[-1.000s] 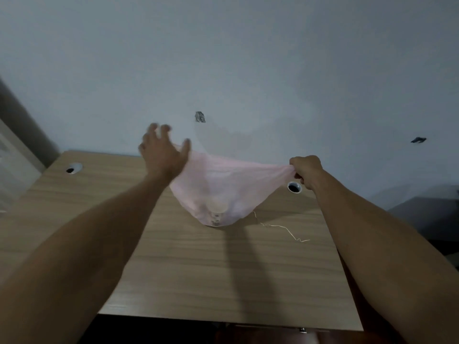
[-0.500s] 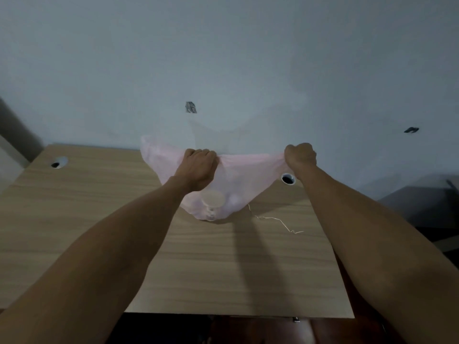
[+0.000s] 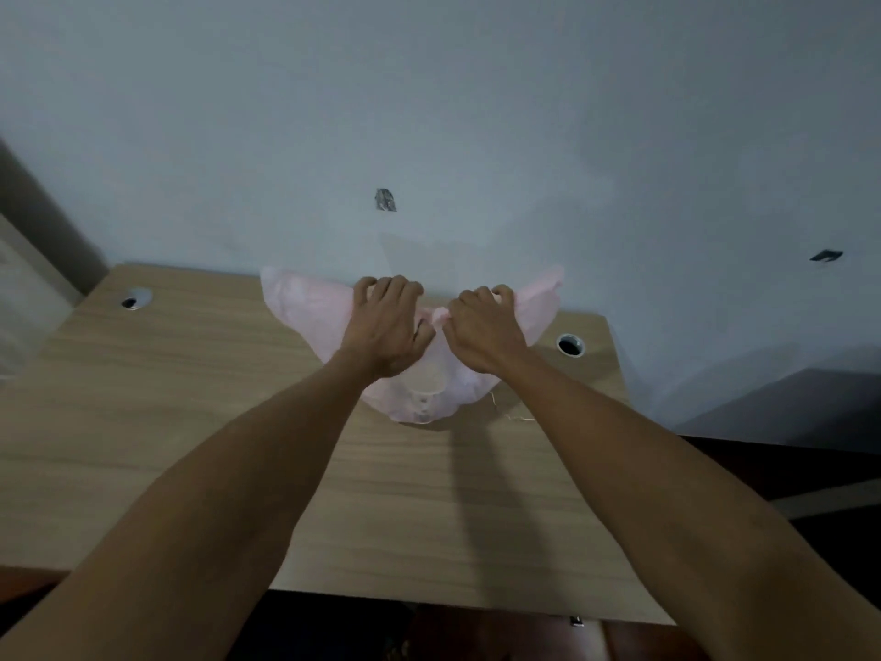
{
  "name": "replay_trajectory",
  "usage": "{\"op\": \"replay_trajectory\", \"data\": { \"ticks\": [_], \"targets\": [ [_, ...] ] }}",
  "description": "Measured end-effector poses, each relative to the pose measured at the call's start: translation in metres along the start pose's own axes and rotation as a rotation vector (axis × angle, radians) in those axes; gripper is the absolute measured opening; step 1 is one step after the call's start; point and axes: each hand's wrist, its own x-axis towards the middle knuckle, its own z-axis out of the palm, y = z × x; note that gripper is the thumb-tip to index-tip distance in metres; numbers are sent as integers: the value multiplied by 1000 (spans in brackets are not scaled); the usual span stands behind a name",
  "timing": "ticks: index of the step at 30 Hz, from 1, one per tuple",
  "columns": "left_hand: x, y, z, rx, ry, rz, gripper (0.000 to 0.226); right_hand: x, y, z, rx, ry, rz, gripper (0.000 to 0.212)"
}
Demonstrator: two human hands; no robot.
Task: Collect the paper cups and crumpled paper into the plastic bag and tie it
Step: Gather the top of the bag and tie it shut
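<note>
Both forearms bare, stretched fwd & converging. Left hand [image 3: 387, 333] palm down, fingers curled, closed on pink plastic bag [image 3: 305, 305]. Right hand [image 3: 481, 329] just beside it, knuckles up, fist gripping bag's other top corner. Hands nearly touching.

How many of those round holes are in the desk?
2: one cable hole near the far left corner, one cable hole at far right beside the pink plastic bag. The bag may hide others.
</note>
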Motion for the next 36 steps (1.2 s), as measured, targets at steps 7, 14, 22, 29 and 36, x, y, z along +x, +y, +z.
{"op": "replay_trajectory", "data": {
  "ticks": [7,14,22,29,36],
  "targets": [
    [-31,5,28,131,19,-36,32,8,5,1,189,-121,4,27],
    [-5,0,29,-167,-179,-203,41,-23,-7,31,-221,58,-179,19],
    [-39,7,50,89,77,149,26,2,-3,22,-5,-198,-11,31],
    [-27,11,60,-56,-2,-109,33,-16,-3,41,-72,55,-199,40],
    [-24,12,52,-68,-51,-78,32,-22,3,59,24,-17,-76,18]
  ]
}}
